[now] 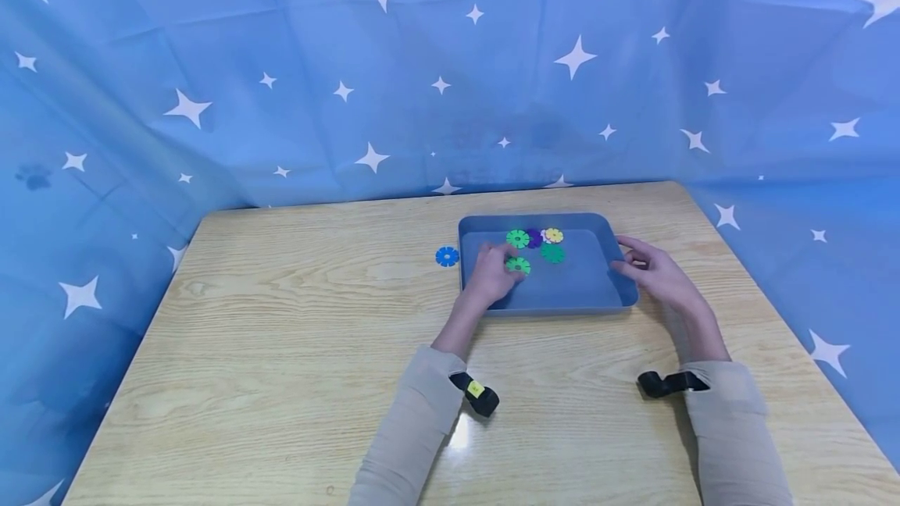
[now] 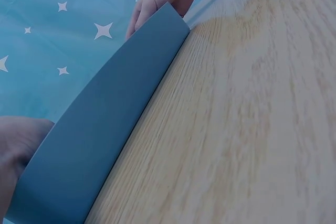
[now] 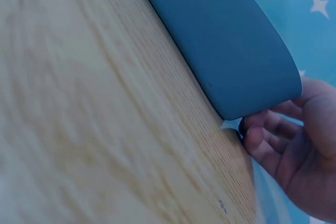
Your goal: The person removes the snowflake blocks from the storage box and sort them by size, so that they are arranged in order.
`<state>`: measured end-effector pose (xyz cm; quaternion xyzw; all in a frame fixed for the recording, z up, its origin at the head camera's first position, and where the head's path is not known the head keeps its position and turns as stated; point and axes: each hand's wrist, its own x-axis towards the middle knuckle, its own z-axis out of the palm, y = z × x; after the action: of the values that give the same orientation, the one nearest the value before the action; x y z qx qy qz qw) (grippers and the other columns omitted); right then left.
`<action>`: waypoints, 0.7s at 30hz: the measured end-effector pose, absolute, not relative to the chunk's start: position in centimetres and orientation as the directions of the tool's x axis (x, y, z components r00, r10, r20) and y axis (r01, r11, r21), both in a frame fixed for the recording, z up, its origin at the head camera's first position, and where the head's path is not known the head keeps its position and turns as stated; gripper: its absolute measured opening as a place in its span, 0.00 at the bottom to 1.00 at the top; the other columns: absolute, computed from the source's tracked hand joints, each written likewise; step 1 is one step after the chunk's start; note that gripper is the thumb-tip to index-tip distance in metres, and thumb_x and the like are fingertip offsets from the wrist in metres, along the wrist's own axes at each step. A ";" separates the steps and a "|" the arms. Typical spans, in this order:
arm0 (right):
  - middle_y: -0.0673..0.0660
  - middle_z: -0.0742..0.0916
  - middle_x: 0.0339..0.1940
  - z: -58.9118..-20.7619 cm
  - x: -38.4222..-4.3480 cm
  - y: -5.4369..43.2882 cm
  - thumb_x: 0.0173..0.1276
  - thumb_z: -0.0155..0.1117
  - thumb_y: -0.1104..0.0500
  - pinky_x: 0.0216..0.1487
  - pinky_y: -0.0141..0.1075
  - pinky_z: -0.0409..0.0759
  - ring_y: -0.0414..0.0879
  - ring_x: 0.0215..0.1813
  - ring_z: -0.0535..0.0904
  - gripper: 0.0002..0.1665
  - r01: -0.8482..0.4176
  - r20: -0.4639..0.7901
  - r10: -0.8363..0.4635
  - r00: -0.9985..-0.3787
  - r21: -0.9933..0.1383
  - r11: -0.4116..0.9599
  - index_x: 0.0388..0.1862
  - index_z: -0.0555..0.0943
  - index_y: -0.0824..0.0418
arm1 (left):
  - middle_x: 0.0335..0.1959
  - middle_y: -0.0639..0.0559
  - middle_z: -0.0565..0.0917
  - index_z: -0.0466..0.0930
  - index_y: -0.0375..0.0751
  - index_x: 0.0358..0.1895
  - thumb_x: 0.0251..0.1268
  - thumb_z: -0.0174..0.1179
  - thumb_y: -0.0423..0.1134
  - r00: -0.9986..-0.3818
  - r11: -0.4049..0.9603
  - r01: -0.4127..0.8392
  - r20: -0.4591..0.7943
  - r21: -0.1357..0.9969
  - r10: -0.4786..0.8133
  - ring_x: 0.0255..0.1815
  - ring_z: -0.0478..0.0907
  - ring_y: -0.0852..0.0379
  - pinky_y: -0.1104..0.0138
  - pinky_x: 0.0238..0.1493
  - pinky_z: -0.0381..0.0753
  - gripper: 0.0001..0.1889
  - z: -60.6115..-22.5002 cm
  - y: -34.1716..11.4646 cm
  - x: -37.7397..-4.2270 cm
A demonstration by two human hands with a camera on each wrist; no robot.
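A blue-grey tray (image 1: 562,309) lies on the table, with several notched plastic discs inside. My left hand (image 1: 492,276) reaches over the tray's left part, its thumb and curled fingers on either side of a light green disc (image 1: 519,265). In the left wrist view the tray wall hides those fingertips. At the tray's right end my right hand (image 1: 657,276) grips the rim, thumb over the edge and fingers curled outside, as the right wrist view also shows. Farther back lie another light green disc (image 1: 517,238), a purple disc (image 1: 534,238), a yellow disc (image 1: 554,235) and a dark green disc (image 1: 553,253).
Just outside the tray's left wall, a blue disc (image 1: 446,256) lies on the wooden table (image 1: 281,350). A pale disc shows partly beside the yellow one. Behind the table hangs a blue curtain (image 1: 316,45) with white stars.
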<state>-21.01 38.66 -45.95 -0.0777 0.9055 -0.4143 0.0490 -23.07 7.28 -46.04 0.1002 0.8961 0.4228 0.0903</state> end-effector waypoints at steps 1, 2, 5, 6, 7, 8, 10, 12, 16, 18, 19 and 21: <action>0.61 0.75 0.41 -46.0 -21.0 38.7 0.79 0.57 0.55 0.26 0.38 0.72 0.45 0.27 0.70 0.38 -0.103 -0.022 -0.183 -0.983 -0.757 0.645 0.79 0.57 0.69 | 0.57 0.45 0.72 0.81 0.42 0.59 0.64 0.71 0.39 -0.964 0.624 0.102 -0.078 0.775 0.254 0.49 0.74 0.54 0.64 0.49 0.80 0.20 -46.1 7.3 -23.1; 0.61 0.75 0.41 -46.0 -21.0 38.7 0.79 0.57 0.55 0.26 0.38 0.72 0.45 0.27 0.70 0.37 -0.105 -0.020 -0.183 -0.983 -0.756 0.646 0.79 0.58 0.69 | 0.56 0.45 0.72 0.81 0.43 0.58 0.64 0.71 0.39 -0.964 0.624 0.103 -0.076 0.774 0.254 0.50 0.73 0.54 0.63 0.49 0.79 0.20 -46.0 7.3 -23.1; 0.61 0.75 0.41 -46.1 -21.1 38.7 0.79 0.57 0.55 0.27 0.38 0.72 0.44 0.29 0.71 0.37 -0.109 -0.018 -0.186 -0.982 -0.756 0.645 0.79 0.58 0.70 | 0.48 0.48 0.76 0.79 0.44 0.57 0.63 0.72 0.39 -0.961 0.613 0.128 -0.054 0.780 0.270 0.46 0.74 0.54 0.64 0.44 0.79 0.20 -46.0 7.2 -23.1; 0.60 0.75 0.41 -46.1 -21.1 38.8 0.79 0.58 0.55 0.27 0.37 0.73 0.44 0.30 0.71 0.37 -0.109 -0.017 -0.186 -0.982 -0.757 0.644 0.79 0.58 0.70 | 0.44 0.49 0.77 0.79 0.44 0.56 0.63 0.72 0.39 -0.960 0.603 0.140 -0.042 0.785 0.277 0.44 0.74 0.55 0.65 0.41 0.78 0.19 -46.0 7.1 -23.1; 0.60 0.75 0.41 -46.1 -21.1 38.8 0.79 0.58 0.55 0.27 0.37 0.73 0.43 0.30 0.72 0.37 -0.109 -0.017 -0.187 -0.982 -0.758 0.643 0.79 0.58 0.69 | 0.41 0.50 0.78 0.79 0.44 0.56 0.64 0.71 0.38 -0.957 0.589 0.155 -0.026 0.793 0.288 0.41 0.74 0.55 0.65 0.38 0.77 0.19 -46.0 7.1 -23.1; 0.60 0.75 0.41 -46.1 -21.1 38.8 0.79 0.58 0.55 0.28 0.37 0.73 0.43 0.31 0.72 0.38 -0.107 -0.018 -0.185 -0.983 -0.759 0.642 0.79 0.58 0.69 | 0.38 0.51 0.78 0.79 0.44 0.56 0.65 0.70 0.36 -0.955 0.572 0.172 -0.007 0.802 0.297 0.38 0.74 0.56 0.66 0.35 0.76 0.18 -45.9 7.1 -23.0; 0.60 0.75 0.41 -46.0 -21.0 38.8 0.79 0.58 0.54 0.28 0.36 0.74 0.43 0.30 0.72 0.38 -0.102 -0.020 -0.182 -0.983 -0.762 0.639 0.79 0.58 0.68 | 0.34 0.52 0.79 0.80 0.43 0.56 0.67 0.68 0.34 -0.951 0.534 0.203 0.035 0.821 0.308 0.34 0.74 0.57 0.69 0.31 0.74 0.15 -45.8 6.9 -22.9; 0.60 0.75 0.41 -45.9 -20.9 38.7 0.79 0.58 0.54 0.28 0.36 0.74 0.43 0.29 0.72 0.38 -0.099 -0.024 -0.181 -0.983 -0.763 0.638 0.79 0.58 0.68 | 0.32 0.53 0.79 0.82 0.43 0.55 0.69 0.65 0.32 -0.948 0.496 0.231 0.080 0.837 0.307 0.31 0.74 0.59 0.71 0.29 0.74 0.13 -45.5 6.8 -22.7; 0.60 0.75 0.40 -45.6 -20.7 38.3 0.79 0.58 0.53 0.28 0.36 0.73 0.42 0.28 0.71 0.38 -0.093 -0.028 -0.178 -0.984 -0.766 0.636 0.79 0.58 0.67 | 0.30 0.52 0.80 0.83 0.41 0.53 0.69 0.64 0.30 -0.942 0.431 0.285 0.168 0.856 0.289 0.27 0.74 0.60 0.72 0.27 0.73 0.12 -44.7 6.1 -22.1; 0.60 0.75 0.41 -45.5 -20.6 38.2 0.79 0.58 0.52 0.28 0.36 0.73 0.42 0.30 0.71 0.38 -0.093 -0.025 -0.174 -0.984 -0.767 0.635 0.79 0.59 0.67 | 0.29 0.51 0.80 0.83 0.40 0.53 0.69 0.64 0.30 -0.936 0.403 0.311 0.204 0.861 0.287 0.27 0.74 0.60 0.72 0.27 0.73 0.12 -44.1 5.8 -21.7; 0.60 0.75 0.41 -45.5 -20.6 38.2 0.79 0.59 0.52 0.28 0.36 0.72 0.42 0.31 0.71 0.38 -0.095 -0.022 -0.173 -0.985 -0.767 0.635 0.79 0.59 0.67 | 0.29 0.51 0.80 0.83 0.39 0.53 0.69 0.64 0.30 -0.932 0.390 0.324 0.221 0.862 0.287 0.26 0.74 0.60 0.72 0.27 0.73 0.11 -43.9 5.6 -21.6; 0.60 0.75 0.41 -45.5 -20.6 38.1 0.79 0.59 0.52 0.29 0.35 0.72 0.42 0.32 0.72 0.38 -0.099 -0.016 -0.172 -0.985 -0.765 0.637 0.78 0.60 0.67 | 0.29 0.50 0.80 0.84 0.39 0.53 0.69 0.65 0.30 -0.926 0.368 0.344 0.245 0.864 0.288 0.27 0.74 0.61 0.73 0.28 0.74 0.11 -43.5 5.2 -21.3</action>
<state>-20.57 38.11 -45.45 -0.0751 0.9036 -0.4195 0.0435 -21.29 5.19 -43.54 0.1911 0.8267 0.5286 -0.0262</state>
